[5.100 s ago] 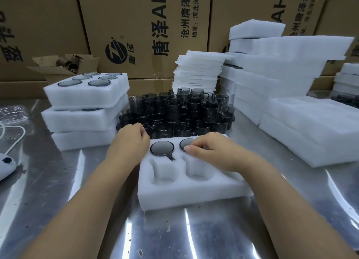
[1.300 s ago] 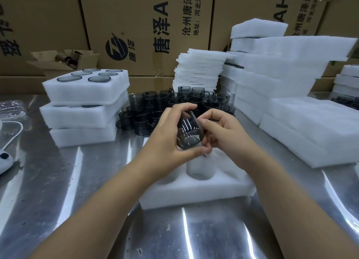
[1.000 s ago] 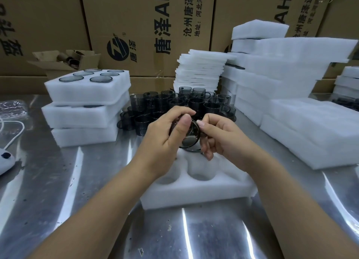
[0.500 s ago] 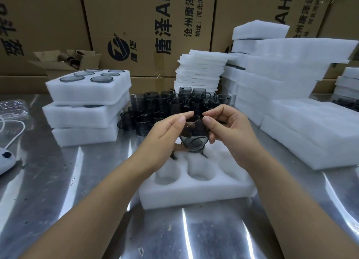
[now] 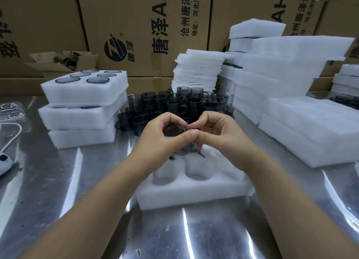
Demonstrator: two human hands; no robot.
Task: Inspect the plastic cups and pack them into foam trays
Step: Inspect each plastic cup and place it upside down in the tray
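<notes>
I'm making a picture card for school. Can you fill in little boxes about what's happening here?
Held: smoky grey see-through plastic cup
Left hand: grips the cup
Right hand: pinches its edge
Below: white foam tray, two front pockets empty
Behind: cluster of loose grey cups
Left side: stack of white foam trays, top one holding cups

Bright overhead light streaks glare across the steel table (image 5: 58,181); wide-angle edges bow.

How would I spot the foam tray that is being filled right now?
On the steel table, look in front of the dark cups, directly under the left hand and right hand. That foam tray lies alone, with empty round pockets showing, unlike the stacked trays at left.
</notes>
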